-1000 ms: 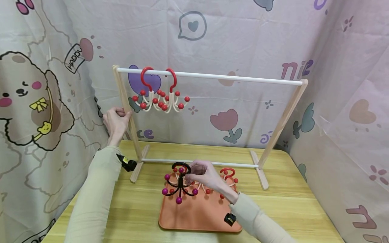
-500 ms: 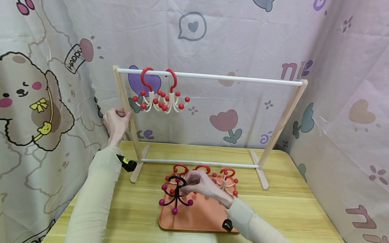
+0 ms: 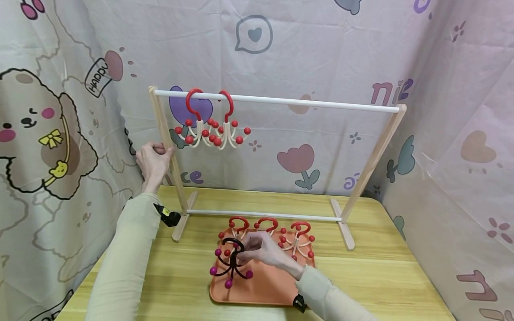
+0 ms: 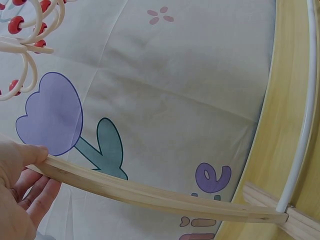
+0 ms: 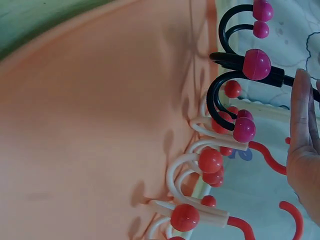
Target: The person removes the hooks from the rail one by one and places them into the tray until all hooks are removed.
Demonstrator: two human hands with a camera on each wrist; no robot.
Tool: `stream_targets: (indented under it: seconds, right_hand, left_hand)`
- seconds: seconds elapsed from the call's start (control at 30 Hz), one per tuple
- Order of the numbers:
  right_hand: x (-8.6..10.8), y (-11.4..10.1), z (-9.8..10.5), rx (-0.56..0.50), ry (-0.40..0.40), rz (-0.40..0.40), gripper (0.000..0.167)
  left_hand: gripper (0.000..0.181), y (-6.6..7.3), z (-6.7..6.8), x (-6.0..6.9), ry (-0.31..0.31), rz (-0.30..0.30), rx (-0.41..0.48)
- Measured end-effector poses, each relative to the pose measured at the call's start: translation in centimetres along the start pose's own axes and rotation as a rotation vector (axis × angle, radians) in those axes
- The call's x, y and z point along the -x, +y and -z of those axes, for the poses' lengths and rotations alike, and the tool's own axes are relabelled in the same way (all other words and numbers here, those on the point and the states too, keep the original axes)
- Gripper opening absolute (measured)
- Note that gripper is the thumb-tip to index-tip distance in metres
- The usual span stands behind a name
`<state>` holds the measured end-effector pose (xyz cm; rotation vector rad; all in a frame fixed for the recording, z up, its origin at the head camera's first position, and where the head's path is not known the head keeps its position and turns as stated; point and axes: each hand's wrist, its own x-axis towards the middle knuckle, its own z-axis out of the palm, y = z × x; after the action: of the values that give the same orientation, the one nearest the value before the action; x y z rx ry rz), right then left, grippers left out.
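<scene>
Down and toward the near side goes the black hanger (image 3: 233, 261), lower than a second ago, carried by the right hand (image 3: 263, 250)! It's glossy, hook uppermost, arms curving outward with magenta balls (image 3: 228, 284) on the tips. Right grip is narrow, pinching the upper stem, and we're over the left part of the orange tray (image 3: 265, 289); whether the arms touch down, I can't tell. Left hand (image 3: 154, 162) holds the wooden post (image 3: 161, 121), thumb on one side, fingers on the other. Now the hidden bits: fingers cover part of the stem, the middle red-hooked hanger (image 3: 275, 223) is largely masked by the right hand, and the right-wrist view cuts off the black hook.
</scene>
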<state>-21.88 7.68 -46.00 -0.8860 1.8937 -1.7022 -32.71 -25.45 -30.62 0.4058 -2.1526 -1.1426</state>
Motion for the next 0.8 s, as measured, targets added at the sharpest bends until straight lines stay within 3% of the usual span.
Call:
stream_targets:
  seconds: [0.3,0.8]
  right_hand:
    - [0.0,0.9,-0.3,-0.004,0.010,-0.029,0.015]
    - [0.2,1.4,-0.5,0.144,0.001,0.013,0.014]
  left_hand:
    - [0.035,0.0,0.0,0.0,-0.002,-0.003,-0.001]
    - [0.035,0.0,0.0,0.0,0.006,-0.016,-0.003]
